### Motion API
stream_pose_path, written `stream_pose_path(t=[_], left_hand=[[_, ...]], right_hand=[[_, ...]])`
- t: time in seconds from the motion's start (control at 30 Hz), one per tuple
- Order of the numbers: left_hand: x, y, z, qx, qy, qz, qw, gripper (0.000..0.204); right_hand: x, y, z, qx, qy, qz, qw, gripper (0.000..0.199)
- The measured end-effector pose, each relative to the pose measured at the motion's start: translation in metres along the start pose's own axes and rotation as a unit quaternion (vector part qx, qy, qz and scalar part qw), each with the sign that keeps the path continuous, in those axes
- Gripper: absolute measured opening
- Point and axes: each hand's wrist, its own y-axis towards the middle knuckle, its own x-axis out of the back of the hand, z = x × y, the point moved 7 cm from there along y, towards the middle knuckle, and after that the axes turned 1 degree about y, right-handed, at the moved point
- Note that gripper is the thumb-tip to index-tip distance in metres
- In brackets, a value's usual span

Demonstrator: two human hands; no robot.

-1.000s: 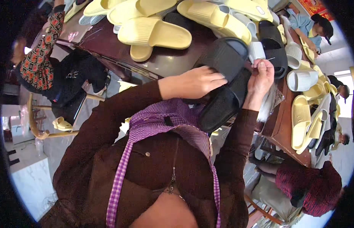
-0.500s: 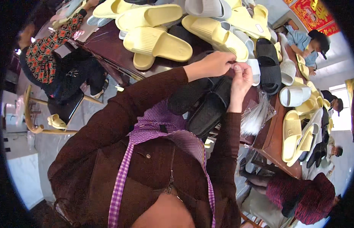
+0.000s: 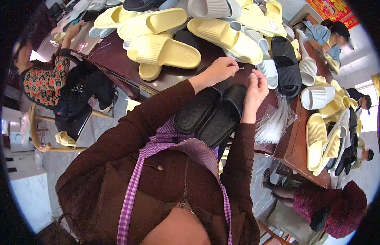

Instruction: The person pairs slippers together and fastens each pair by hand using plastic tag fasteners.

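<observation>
A pair of black slippers (image 3: 212, 112) lies side by side at the near edge of the dark wooden table (image 3: 120, 61), partly over my lap. Above them my left hand (image 3: 222, 68) and my right hand (image 3: 256, 86) are raised close together. Both pinch a thin clear plastic tie (image 3: 244, 69) between their fingertips. A bundle of clear plastic ties in a bag (image 3: 275, 122) lies just right of my right wrist.
Pale yellow slippers (image 3: 165, 51) and grey and black ones (image 3: 284, 65) are heaped across the table. A person in a patterned top (image 3: 47, 79) sits at the left on a wooden chair. Other people sit at the far right and lower right (image 3: 328, 204).
My hands have lifted off the black slippers and come together above them, now pinching a thin plastic tie. The slippers now lie flat side by side.
</observation>
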Motion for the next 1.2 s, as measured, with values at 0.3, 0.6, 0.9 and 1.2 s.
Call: stream_pose_path(t=[0.3, 0.6, 0.9, 1.2], left_hand=[[0.001, -0.005, -0.007, 0.035, -0.101, 0.018, 0.994, 0.018], [-0.001, -0.005, 0.002, 0.090, -0.202, 0.056, 0.974, 0.017], [-0.005, -0.005, 0.005, 0.090, -0.246, 0.115, 0.958, 0.014], [-0.008, -0.004, 0.006, 0.094, -0.257, 0.136, 0.952, 0.014]], right_hand=[[-0.006, -0.007, 0.010, 0.057, -0.122, 0.049, 0.990, 0.010], [-0.016, -0.004, 0.008, 0.081, -0.165, 0.104, 0.977, 0.012], [-0.018, -0.007, 0.009, 0.085, -0.176, 0.112, 0.974, 0.009], [-0.018, -0.008, 0.012, 0.098, -0.168, 0.109, 0.975, 0.009]])
